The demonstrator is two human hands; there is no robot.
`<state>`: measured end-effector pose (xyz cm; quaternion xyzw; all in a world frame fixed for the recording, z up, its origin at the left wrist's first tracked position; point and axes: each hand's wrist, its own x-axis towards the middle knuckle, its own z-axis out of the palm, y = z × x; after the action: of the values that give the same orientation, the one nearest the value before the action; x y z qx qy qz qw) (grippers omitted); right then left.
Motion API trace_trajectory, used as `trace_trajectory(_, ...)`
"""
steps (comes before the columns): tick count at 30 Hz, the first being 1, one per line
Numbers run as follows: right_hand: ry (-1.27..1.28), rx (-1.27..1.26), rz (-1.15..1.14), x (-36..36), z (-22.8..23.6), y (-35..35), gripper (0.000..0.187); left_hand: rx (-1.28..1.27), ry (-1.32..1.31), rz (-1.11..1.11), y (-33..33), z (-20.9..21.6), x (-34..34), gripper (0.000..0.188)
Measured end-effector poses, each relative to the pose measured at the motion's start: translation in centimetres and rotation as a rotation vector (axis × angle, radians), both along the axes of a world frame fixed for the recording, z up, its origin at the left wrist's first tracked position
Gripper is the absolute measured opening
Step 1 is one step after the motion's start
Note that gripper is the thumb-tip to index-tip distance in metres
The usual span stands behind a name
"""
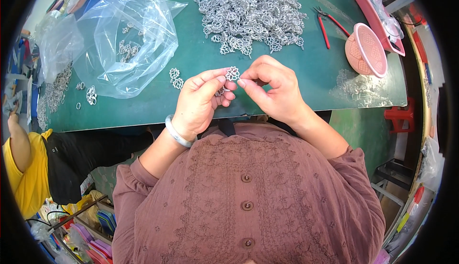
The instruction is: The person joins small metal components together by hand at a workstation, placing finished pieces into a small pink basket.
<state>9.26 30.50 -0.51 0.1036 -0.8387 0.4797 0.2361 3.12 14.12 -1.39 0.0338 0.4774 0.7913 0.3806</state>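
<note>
Evidently holding, in the left grip (198, 99), a silvery openwork flower piece (232, 73), pinched between thumb and forefinger over the near part of the green table (318, 80). Also carrying a second flower piece (220, 91) lower down, partly hidden among the curled fingers of the same hand. Bringing the right grip (278, 88) to the first piece's right side, thumb and forefinger drawn together; cannot tell touching from just beside, nor whether gripping anything fine at the tips.

Wearing a pale bangle (175, 136) on the left wrist and a brown buttoned blouse (248, 187). Just beyond the left wrist, two loose flower pieces (177, 83), lying side by side on the table. Farther out, a broad heap of similar pieces (251, 18), and to its left a clear plastic bag (150, 65) with a few pieces inside (128, 50). Near the table's left end, some linked rings (91, 95) beside a spread of small rings (56, 92). On the right, red-handled pliers (323, 32) with handles spread, next to a round pink basket (355, 54) and, behind that, a long pink tray (368, 8). Off the right end, a red stool (400, 115). At far left, a person in yellow (29, 178).
</note>
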Motion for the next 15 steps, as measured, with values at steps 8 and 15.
trace_trajectory(8,0.005,-0.019,0.019,0.10,-0.04,-0.04,0.007,-0.004,0.024,0.008,0.02,0.03,0.06,0.022)
trace_trajectory(15,-0.242,-0.218,0.048,0.23,-0.16,-0.04,0.007,0.059,0.093,-0.026,0.05,0.19,0.17,0.026)
